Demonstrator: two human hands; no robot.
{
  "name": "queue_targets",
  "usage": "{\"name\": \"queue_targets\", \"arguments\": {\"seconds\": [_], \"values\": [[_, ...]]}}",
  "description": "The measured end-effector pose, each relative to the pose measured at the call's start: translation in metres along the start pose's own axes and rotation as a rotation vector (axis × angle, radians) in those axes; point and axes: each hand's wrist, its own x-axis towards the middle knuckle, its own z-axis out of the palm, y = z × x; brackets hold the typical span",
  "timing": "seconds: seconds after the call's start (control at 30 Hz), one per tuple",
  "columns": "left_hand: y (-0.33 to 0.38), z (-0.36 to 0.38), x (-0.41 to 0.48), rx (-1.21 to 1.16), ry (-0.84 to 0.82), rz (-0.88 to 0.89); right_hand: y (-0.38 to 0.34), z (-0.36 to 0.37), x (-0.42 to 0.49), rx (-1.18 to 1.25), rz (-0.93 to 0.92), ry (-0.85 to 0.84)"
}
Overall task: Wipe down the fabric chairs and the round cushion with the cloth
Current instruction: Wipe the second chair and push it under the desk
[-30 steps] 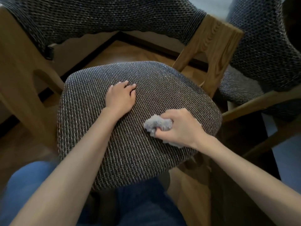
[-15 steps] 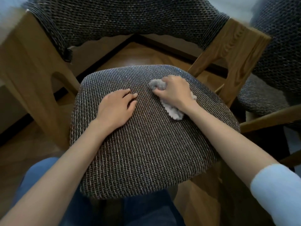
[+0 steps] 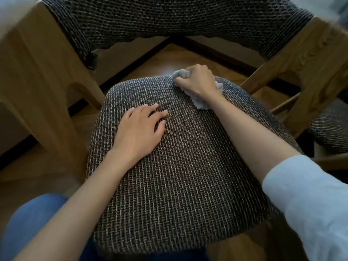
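Fingers of the right hand (image 3: 195, 81) are curling around the crumpled pale grey cloth (image 3: 181, 73) at the far edge of the woven brown fabric chair seat (image 3: 178, 176); the left hand (image 3: 139, 129) is lying flat, fingers straight. Pushing further is likely risking the cloth sliding off.
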Motion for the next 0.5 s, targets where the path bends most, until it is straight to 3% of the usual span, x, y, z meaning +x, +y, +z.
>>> {"name": "queue_targets", "arguments": {"seconds": [0.33,0.5], "values": [[0.006,-0.008,-0.012,0.031,-0.041,-0.027,-0.018,-0.077,-0.154,0.159,-0.107,-0.285],[0.005,-0.011,-0.023,0.049,-0.081,-0.025,-0.008,-0.103,-0.243,0.095,-0.140,-0.156]]}}
